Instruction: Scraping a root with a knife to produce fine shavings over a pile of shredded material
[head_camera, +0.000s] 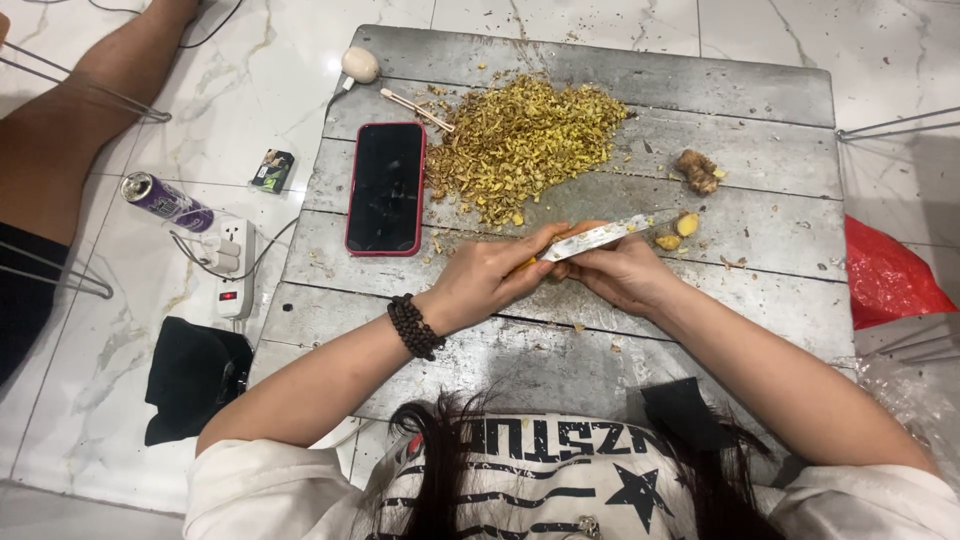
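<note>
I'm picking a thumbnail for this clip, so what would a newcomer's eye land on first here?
First, the two hands meeting mid-board: the left hand and right hand hold a knife against a small yellowish piece. Next, the big pile of yellow-green peelings at the top of the grey board, with a red-cased phone lying dark beside it.

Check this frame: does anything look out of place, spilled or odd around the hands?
A phone in a red case lies on the grey board right beside the heap of yellow peelings, with loose bits scattered near it. A knife is held between left hand and right hand.
</note>
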